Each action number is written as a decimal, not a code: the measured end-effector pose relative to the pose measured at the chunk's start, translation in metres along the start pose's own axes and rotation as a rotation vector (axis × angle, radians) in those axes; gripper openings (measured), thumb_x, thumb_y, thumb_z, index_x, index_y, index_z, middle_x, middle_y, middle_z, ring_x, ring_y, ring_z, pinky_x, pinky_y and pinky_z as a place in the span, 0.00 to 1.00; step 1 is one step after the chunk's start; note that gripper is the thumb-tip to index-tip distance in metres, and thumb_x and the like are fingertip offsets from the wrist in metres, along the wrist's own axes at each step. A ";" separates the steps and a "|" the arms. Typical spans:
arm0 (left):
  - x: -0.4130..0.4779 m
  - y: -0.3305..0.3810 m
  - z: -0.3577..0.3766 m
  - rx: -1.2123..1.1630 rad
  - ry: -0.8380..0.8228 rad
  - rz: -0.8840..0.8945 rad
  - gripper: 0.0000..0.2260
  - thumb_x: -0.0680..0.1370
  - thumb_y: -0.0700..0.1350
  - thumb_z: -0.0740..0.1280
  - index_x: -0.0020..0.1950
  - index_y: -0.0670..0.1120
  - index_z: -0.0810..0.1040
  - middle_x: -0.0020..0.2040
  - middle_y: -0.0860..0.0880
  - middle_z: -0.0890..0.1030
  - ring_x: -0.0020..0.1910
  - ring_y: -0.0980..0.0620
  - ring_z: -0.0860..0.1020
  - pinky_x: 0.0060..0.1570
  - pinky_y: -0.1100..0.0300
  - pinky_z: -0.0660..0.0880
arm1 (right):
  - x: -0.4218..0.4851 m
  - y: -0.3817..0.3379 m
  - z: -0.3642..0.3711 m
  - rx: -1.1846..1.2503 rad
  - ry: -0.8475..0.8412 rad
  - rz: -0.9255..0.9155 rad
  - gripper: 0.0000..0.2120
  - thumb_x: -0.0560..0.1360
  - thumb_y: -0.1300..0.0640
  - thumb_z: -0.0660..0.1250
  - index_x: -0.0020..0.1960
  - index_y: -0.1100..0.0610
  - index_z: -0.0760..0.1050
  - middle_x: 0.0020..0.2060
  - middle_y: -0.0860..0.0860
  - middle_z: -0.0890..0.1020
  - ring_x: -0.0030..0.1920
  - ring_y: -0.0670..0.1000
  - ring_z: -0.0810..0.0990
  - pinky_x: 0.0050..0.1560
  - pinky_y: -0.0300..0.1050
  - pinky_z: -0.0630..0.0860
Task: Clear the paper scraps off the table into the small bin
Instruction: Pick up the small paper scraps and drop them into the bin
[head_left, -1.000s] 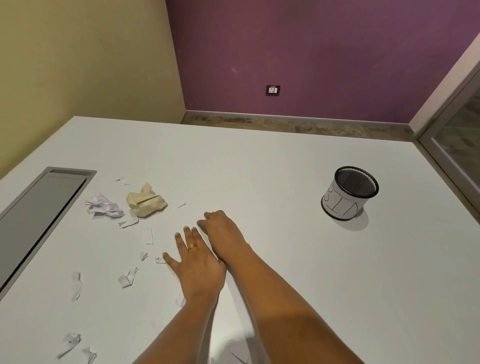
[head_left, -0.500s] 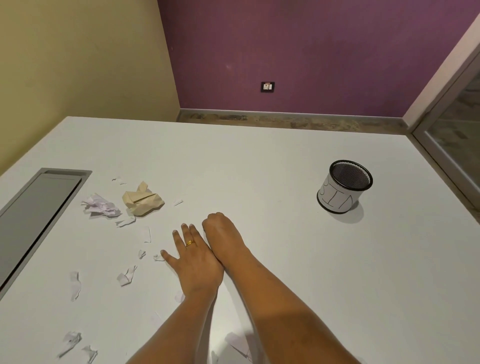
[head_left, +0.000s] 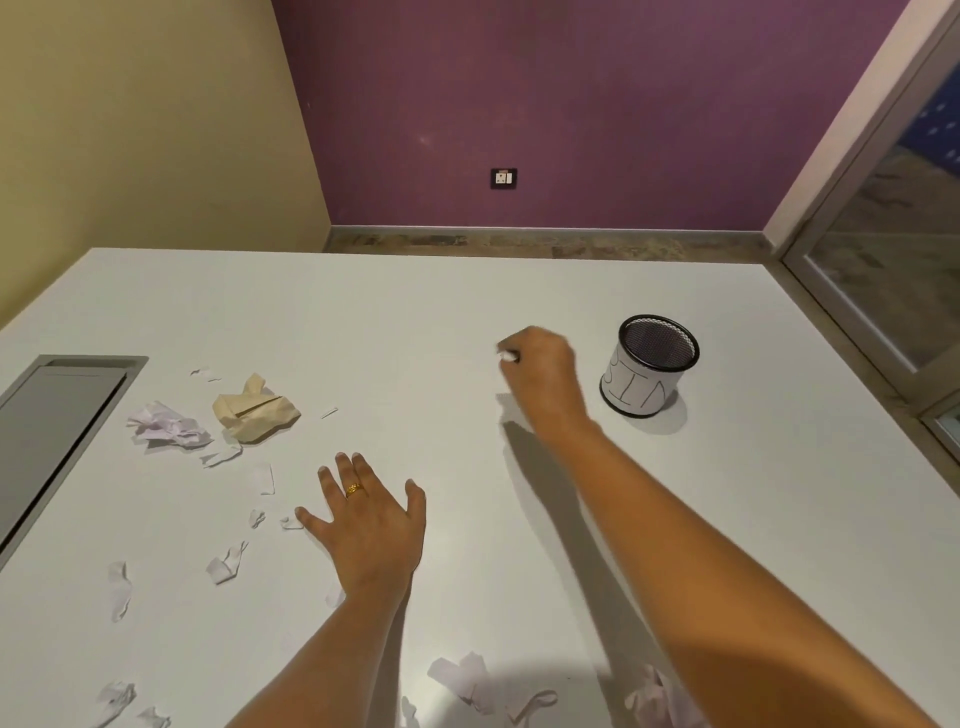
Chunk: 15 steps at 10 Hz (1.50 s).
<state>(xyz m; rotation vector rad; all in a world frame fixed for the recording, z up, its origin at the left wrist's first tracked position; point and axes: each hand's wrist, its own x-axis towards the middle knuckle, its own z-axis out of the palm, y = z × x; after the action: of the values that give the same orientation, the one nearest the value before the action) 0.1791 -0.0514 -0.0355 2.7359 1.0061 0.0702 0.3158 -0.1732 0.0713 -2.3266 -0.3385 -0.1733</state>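
A grey recessed panel (head_left: 57, 431) is set into the white table (head_left: 467, 312) at far left. Beside it a crumpled lilac wad (head_left: 166, 423) and a tan crumpled ball (head_left: 254, 410) are seen, touching or nearly so. Small white scraps (head_left: 226, 564) are scattered below them, thin and torn, lying flat; more lilac pieces (head_left: 467, 675) are strewn along the near edge. The left hand (head_left: 371, 525) is laid flat on the table, fingers spread wide, nothing held, a ring worn. The right hand (head_left: 540, 371) is raised above the table, closed narrow, and a white bit (head_left: 508, 356) is pinched at the fingertips; blurred, so its shape cannot be told. The small bin (head_left: 649, 366), a black mesh cup with a paper label, is stood upright just to the right of that hand. Step judged: carry to bin. Next, the hand needs to be brought over the rim and opened. Most scraps are not yet cleared.
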 end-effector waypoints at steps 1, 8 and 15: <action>0.000 0.000 0.000 0.011 -0.002 0.000 0.31 0.77 0.57 0.55 0.73 0.39 0.58 0.75 0.42 0.61 0.75 0.42 0.56 0.68 0.34 0.55 | 0.020 0.022 -0.040 0.021 0.219 0.170 0.14 0.71 0.70 0.62 0.53 0.64 0.81 0.54 0.59 0.84 0.55 0.55 0.80 0.57 0.35 0.68; 0.002 -0.002 0.004 0.027 -0.004 0.005 0.31 0.77 0.57 0.55 0.73 0.38 0.59 0.74 0.41 0.62 0.74 0.41 0.57 0.67 0.33 0.55 | 0.031 0.076 -0.077 -0.198 0.230 0.418 0.12 0.72 0.70 0.61 0.52 0.65 0.80 0.52 0.62 0.82 0.53 0.62 0.79 0.52 0.47 0.76; -0.034 -0.010 -0.014 0.152 -0.151 0.217 0.27 0.80 0.55 0.49 0.75 0.41 0.52 0.76 0.40 0.55 0.76 0.40 0.53 0.70 0.40 0.58 | -0.114 0.071 -0.074 0.011 0.093 0.304 0.13 0.71 0.72 0.59 0.43 0.63 0.81 0.45 0.58 0.82 0.38 0.50 0.78 0.38 0.33 0.72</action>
<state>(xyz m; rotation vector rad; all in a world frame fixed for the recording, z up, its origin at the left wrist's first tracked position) 0.1449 -0.0631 -0.0226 2.9262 0.6984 -0.1818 0.2257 -0.2956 0.0496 -2.3176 0.0617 -0.1279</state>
